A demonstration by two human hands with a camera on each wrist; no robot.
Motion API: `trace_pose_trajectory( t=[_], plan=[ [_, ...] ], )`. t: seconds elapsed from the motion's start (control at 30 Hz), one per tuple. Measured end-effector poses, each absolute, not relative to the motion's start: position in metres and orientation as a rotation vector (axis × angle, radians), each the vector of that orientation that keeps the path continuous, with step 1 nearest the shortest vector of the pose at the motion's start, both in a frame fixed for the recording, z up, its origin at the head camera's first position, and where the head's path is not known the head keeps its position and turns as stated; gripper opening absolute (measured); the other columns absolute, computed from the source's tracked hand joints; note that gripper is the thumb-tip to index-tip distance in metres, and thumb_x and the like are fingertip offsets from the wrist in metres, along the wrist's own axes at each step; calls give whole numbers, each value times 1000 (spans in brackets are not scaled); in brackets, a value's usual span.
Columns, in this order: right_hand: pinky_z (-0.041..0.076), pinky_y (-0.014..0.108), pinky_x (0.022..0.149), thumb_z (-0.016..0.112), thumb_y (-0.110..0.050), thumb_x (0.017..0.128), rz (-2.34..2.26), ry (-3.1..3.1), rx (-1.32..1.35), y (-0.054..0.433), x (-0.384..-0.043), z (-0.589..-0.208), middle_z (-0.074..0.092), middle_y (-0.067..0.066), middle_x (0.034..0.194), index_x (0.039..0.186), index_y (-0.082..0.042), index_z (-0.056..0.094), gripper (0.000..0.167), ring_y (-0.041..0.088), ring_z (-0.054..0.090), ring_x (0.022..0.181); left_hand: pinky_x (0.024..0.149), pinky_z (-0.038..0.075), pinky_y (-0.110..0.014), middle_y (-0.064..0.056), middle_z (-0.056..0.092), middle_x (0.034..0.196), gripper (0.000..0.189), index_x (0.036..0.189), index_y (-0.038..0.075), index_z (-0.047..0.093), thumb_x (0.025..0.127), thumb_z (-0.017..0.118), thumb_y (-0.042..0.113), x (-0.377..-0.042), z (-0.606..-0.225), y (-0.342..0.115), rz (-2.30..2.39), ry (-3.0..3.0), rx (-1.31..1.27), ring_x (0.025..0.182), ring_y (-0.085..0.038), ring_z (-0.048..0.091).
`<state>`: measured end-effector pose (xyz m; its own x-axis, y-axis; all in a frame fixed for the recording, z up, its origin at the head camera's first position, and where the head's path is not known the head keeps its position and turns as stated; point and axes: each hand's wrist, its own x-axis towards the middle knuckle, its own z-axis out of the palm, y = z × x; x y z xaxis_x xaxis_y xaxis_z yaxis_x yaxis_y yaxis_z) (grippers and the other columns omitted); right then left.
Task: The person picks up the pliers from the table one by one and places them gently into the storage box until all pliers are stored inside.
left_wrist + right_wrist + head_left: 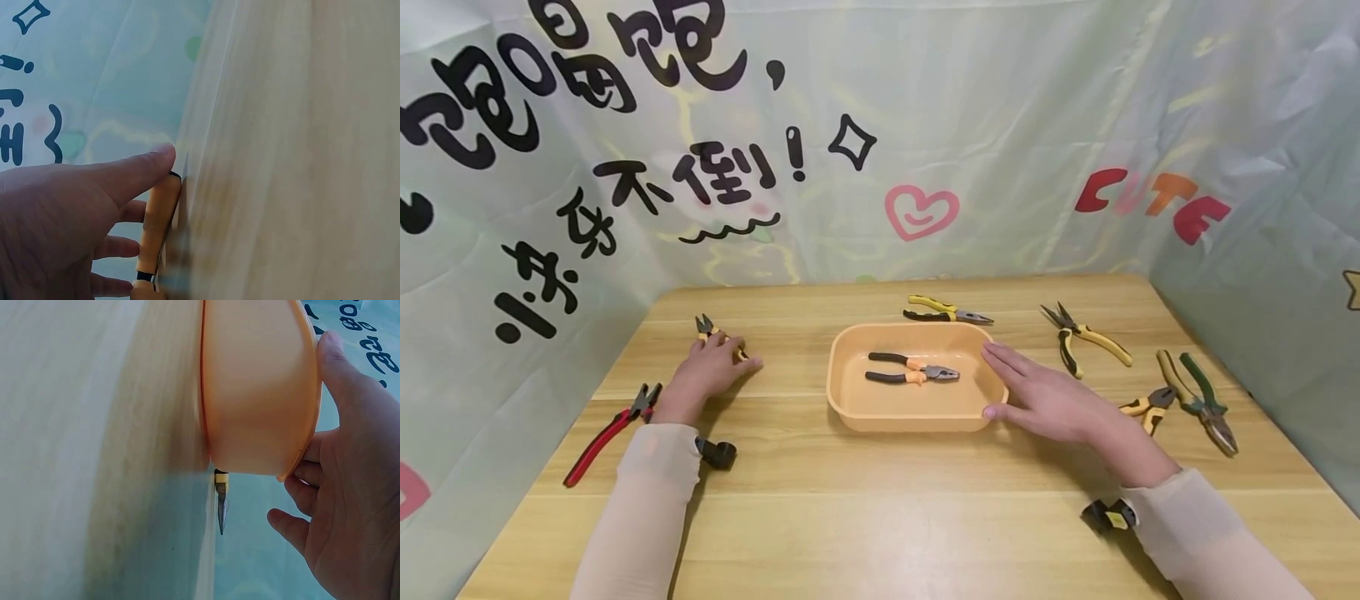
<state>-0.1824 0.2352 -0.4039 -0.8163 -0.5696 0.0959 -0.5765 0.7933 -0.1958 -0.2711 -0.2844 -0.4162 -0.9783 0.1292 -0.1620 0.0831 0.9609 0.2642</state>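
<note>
My left hand (711, 371) is over a pair of pliers (702, 325) with yellow-orange handles at the table's left. In the left wrist view, its thumb is at the end of a handle (159, 219) and its fingertips meet that handle's other side. The hand partly hides these pliers in the head view. My right hand (1048, 400) rests against the right end of an orange plastic tray (910, 423), fingers fairly straight along the rim and thumb at the near corner. Inside the tray lie combination pliers (917, 371) with black and orange handles.
Red-handled pliers (606, 442) lie left of my left wrist. Yellow-and-black long-nose pliers (947, 312) lie behind the tray. To the right are other long-nose pliers (1093, 335), yellow-handled pliers (1157, 400) and green-handled pliers (1208, 408). A printed cloth (1000, 125) surrounds the table.
</note>
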Motion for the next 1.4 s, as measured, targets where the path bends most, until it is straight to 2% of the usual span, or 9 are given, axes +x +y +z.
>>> trace_pose_trajectory(
  t=[0.37, 0.6, 0.73, 0.9, 1.1, 1.2, 1.4],
  plan=[
    [38, 53, 104, 47, -64, 94, 333, -2961, 934, 235, -181, -402, 14, 11, 162, 157, -8, 19, 89, 37, 36, 137, 106, 18, -69, -31, 27, 150, 68, 137, -1, 50, 98, 50, 54, -273, -417, -293, 389, 2953, 238, 136, -58, 14],
    [38, 53, 104, 46, -65, 94, 344, -2957, 940, 235, -181, -403, 15, 12, 162, 157, -7, 20, 89, 37, 36, 137, 108, 20, -64, -33, 37, 143, 50, 130, -4, 56, 100, 54, 37, -274, -418, -299, 317, 2999, 312, 134, -52, 27],
    [38, 53, 103, 46, -65, 94, 340, -2959, 940, 235, -182, -403, 15, 12, 162, 157, -6, 20, 89, 37, 37, 136, 108, 21, -64, -33, 34, 145, 48, 129, -3, 56, 100, 56, 35, -273, -417, -300, 330, 3002, 305, 135, -52, 25],
    [36, 53, 105, 47, -64, 94, 341, -2976, 939, 235, -183, -402, 13, 12, 162, 157, -7, 18, 90, 37, 36, 137, 104, 25, -68, -35, 27, 148, 57, 134, -2, 51, 100, 54, 43, -272, -412, -300, 385, 2969, 219, 133, -58, 21],
    [36, 53, 105, 46, -64, 94, 335, -2985, 943, 235, -184, -400, 12, 12, 163, 157, -7, 17, 90, 37, 36, 138, 100, 28, -70, -39, 23, 147, 79, 148, -5, 31, 98, 50, 53, -270, -408, -301, 456, 2931, 91, 128, -62, 24],
    [36, 53, 105, 46, -64, 95, 339, -2983, 941, 235, -184, -399, 12, 12, 162, 157, -7, 18, 89, 37, 34, 138, 99, 28, -71, -38, 19, 148, 83, 150, -3, 26, 97, 50, 55, -269, -408, -301, 485, 2927, 41, 128, -63, 22],
    [36, 53, 105, 46, -63, 95, 338, -2986, 948, 235, -185, -399, 12, 13, 162, 157, -6, 18, 89, 37, 32, 140, 100, 28, -70, -38, 18, 149, 81, 151, -4, 24, 98, 50, 52, -270, -407, -303, 479, 2927, 35, 129, -62, 23]
  ],
)
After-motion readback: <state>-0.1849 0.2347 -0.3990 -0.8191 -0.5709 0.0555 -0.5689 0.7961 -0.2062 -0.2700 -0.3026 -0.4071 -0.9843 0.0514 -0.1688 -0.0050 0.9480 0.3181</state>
